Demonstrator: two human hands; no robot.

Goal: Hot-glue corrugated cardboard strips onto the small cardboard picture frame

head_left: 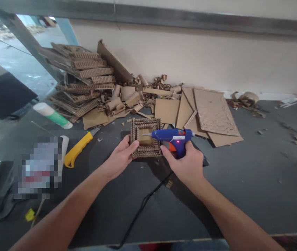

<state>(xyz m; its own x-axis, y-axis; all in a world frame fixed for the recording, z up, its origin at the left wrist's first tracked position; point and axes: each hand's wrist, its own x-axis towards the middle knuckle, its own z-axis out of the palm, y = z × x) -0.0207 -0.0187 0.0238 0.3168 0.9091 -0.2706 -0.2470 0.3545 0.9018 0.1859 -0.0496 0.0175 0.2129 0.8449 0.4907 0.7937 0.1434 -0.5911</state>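
My left hand (122, 153) grips the left side of a small square frame of stacked corrugated cardboard strips (146, 152), thumb on its front edge. Plain brown cardboard shows inside the frame's opening. In my right hand (187, 162) is a blue hot glue gun (168, 134) with an orange trigger and a lit red light. Its nozzle points left, over the frame's opening; whether it touches the cardboard I cannot tell. The right thumb reaches the frame's lower right corner. A black cord (148, 197) runs from below the gun toward the table's front edge.
A yellow utility knife (79, 148) lies left of my hands, near a white and green tube (53, 115). Behind stand stacked corrugated pieces (93, 72), cardboard scraps (124, 99) and flat sheets (213, 111). A metal bar (164, 15) crosses above the dark table (255, 188).
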